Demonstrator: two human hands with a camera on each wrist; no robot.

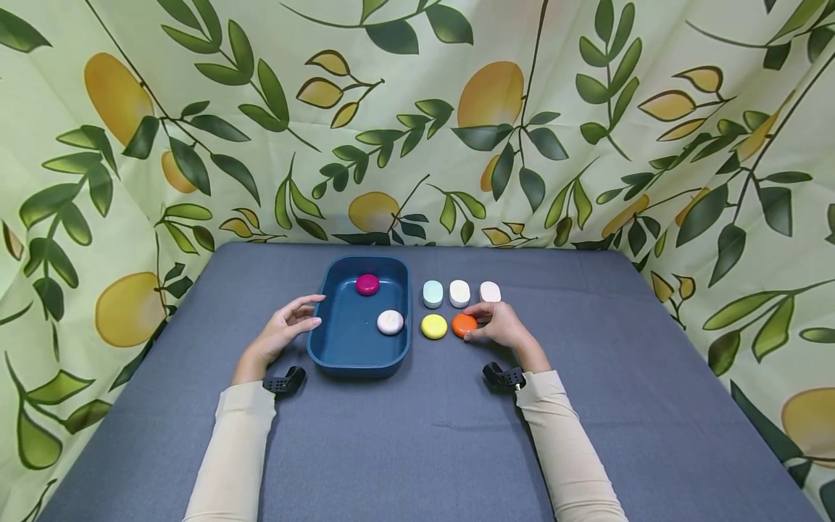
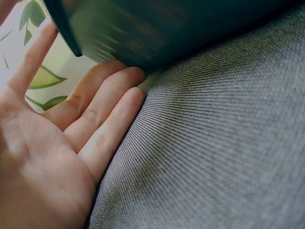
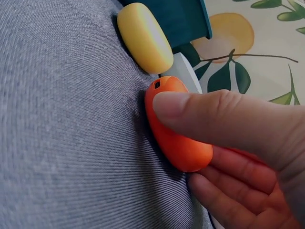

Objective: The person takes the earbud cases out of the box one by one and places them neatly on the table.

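Observation:
My right hand [image 1: 499,323] pinches an orange rounded case [image 3: 178,133] between thumb and fingers. The case has a small dark port at one end and sits close over the cloth. Beside it lies a similar yellow case [image 1: 433,326]. My left hand [image 1: 285,330] is at the left side of a blue plastic bin [image 1: 339,346], its fingers fairly straight. In the left wrist view the fingertips [image 2: 128,76] reach the bin's outer wall. Inside the bin are a magenta rounded case [image 1: 367,284] and a white one [image 1: 390,322].
Behind the yellow and orange cases stand a light blue case [image 1: 433,294], a white case [image 1: 459,293] and a pale pink case [image 1: 490,292] in a row. Grey cloth [image 1: 391,449] covers the table. A leaf-patterned curtain [image 1: 417,145] hangs along the back and sides.

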